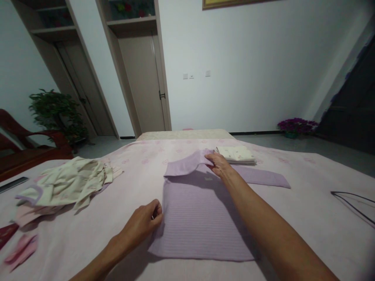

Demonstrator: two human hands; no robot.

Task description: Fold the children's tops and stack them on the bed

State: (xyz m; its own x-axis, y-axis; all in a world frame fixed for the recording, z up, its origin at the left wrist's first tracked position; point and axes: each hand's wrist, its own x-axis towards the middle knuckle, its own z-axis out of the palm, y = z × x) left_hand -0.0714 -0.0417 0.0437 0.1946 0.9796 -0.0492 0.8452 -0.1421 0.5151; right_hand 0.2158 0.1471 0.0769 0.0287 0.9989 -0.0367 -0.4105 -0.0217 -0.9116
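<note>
A lilac ribbed long-sleeved top (202, 218) lies spread on the pink bed sheet, its hem towards me. My right hand (216, 162) pinches a sleeve of it at the far side, and that sleeve arches up from the left shoulder, raised off the body of the top. The other sleeve (266, 177) stretches flat to the right, partly behind my right forearm. At the left side edge of the top, my left hand (148, 214) is closed with thumb and fingers curled in; the edge appears to be between them, though the fingertips are partly hidden.
Folded cream clothing (236, 154) sits beyond my right hand. A loose pile of cream garments (70, 181) lies left, near a small pink item (22, 251) and a dark flat device (13, 184). A thin black wire loop (353, 199) rests at right on the sheet (310, 234).
</note>
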